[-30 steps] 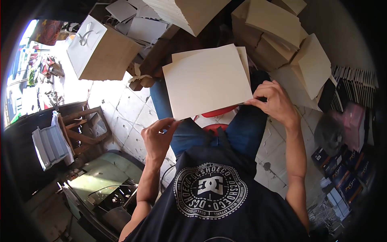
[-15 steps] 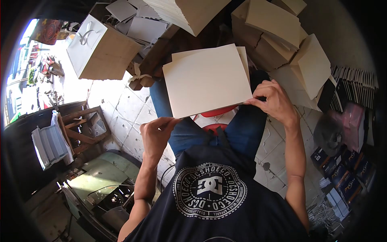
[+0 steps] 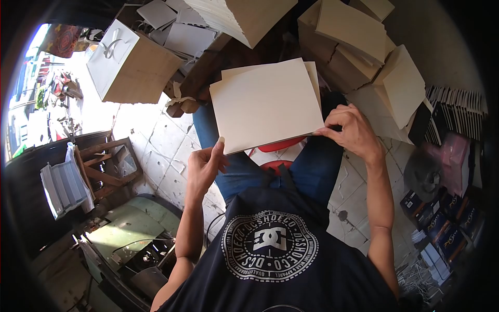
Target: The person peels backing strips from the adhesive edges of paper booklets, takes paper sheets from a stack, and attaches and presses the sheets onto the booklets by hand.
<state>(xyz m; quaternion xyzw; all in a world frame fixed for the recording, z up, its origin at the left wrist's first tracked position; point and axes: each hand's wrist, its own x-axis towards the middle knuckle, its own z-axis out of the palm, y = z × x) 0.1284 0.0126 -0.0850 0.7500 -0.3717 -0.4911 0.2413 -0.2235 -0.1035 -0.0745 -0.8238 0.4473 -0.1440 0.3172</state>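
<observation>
A small stack of cream card sheets (image 3: 267,106) lies over my knees, a second sheet showing behind its top and right edges. My left hand (image 3: 204,165) is at the near left corner, thumb raised against the card and fingers curled below the edge. At the near right corner my right hand (image 3: 352,131) pinches the card between thumb and fingers. Under the near edge part of a red seat (image 3: 280,145) shows between my legs.
Tall stacks of cream paper (image 3: 140,65) stand at the upper left, with more card stacks (image 3: 353,36) at the upper right. Rows of dark-edged booklets (image 3: 457,112) and blue boxes (image 3: 447,229) are at the right. A greenish machine (image 3: 130,223) stands at the lower left.
My left hand has shifted slightly down, and its thumb has moved up against the card's corner. My right hand keeps its pinch, and the card has hardly moved.
</observation>
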